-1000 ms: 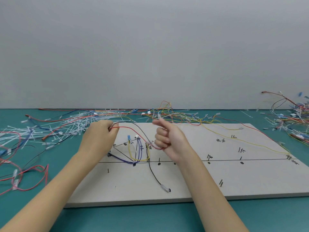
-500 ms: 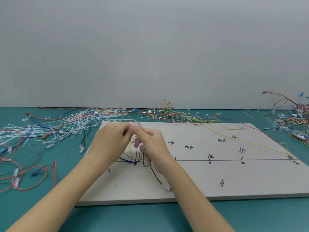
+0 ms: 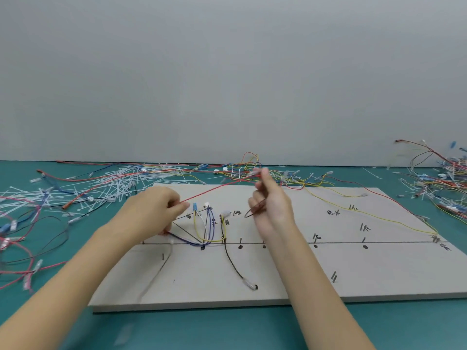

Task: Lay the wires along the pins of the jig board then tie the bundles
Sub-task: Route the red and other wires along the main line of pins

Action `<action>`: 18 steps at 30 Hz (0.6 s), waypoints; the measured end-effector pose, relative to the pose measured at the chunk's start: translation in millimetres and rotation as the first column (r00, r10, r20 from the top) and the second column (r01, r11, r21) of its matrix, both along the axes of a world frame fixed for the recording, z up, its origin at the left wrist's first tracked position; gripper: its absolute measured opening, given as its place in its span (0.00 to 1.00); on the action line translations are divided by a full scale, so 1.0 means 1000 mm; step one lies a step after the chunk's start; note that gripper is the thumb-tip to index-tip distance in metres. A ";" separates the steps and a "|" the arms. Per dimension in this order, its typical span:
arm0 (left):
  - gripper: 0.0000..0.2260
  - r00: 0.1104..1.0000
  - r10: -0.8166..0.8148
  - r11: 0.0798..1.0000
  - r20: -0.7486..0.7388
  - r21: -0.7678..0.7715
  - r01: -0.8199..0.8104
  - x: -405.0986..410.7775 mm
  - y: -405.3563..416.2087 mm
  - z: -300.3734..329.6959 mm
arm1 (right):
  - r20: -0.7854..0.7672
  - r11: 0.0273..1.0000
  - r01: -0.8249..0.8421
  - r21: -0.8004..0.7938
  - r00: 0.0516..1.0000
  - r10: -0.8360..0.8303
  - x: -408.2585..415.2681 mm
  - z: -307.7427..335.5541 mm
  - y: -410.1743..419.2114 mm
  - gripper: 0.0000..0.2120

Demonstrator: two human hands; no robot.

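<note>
Head view: hands have come apart since half a second ago, when they were bunched together over the left pin cluster. Now the red wire (image 3: 214, 189) runs taut between them above the jig board (image 3: 316, 281). Left hand (image 3: 154, 210) pinches one end low, near the board's left pins; right hand (image 3: 271, 205) is raised and pinches the other end near its clear tip, with a slack loop of the same wire curled in its palm. Judgement: the wire is straightened and ready to route, not yet seated on any pin.

Already laid at the left cluster: yellow, white, purple and blue wires looped round the pins, plus a black wire (image 3: 233, 263) trailing toward the board's near edge. A long yellow wire (image 3: 374, 214) crosses the board's right half to the far-right pin.

Around: a heap of white zip ties (image 3: 101, 183) on the teal table (image 3: 227, 329) at left, loose wire piles along the back and far right.

In the way: the laid loops sit right under the red wire's path, so it could snag them coming down. No bundles look tied yet.
</note>
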State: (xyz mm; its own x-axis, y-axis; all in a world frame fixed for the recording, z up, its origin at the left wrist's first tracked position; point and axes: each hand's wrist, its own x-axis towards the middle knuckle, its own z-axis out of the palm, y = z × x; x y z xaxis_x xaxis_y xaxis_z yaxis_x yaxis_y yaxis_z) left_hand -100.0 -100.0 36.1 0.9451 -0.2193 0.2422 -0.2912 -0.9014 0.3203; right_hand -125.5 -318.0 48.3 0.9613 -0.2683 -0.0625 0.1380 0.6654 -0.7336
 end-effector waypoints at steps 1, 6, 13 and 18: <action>0.20 1.000 0.006 0.999 -0.026 -0.039 -0.007 0.002 0.008 -0.002 | -0.005 1.000 0.022 0.020 1.000 -0.022 0.002 0.001 -0.008 0.09; 0.19 0.954 -0.105 0.915 -0.279 -0.404 -0.017 0.005 0.028 0.004 | -0.004 0.979 -0.033 0.203 0.999 0.035 0.008 -0.006 -0.016 0.16; 0.12 0.840 -0.388 0.712 -0.380 -0.702 0.011 -0.005 0.040 0.014 | -0.057 0.963 -0.040 0.268 0.997 0.057 0.009 -0.006 -0.020 0.15; 0.14 0.791 -0.493 0.651 -0.363 -0.757 0.058 -0.007 0.042 0.016 | -0.100 0.914 -0.360 -0.186 0.932 0.347 -0.001 -0.001 -0.008 0.06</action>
State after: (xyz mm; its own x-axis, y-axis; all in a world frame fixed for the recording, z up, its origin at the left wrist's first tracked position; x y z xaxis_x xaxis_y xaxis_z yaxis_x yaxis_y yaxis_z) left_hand -107.3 -58.0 51.8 0.8822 -0.4687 -0.0452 -0.0876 -0.2578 0.9622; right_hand -126.6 -326.0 47.1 0.9914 0.0753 -0.1072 -0.1306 0.5027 -0.8545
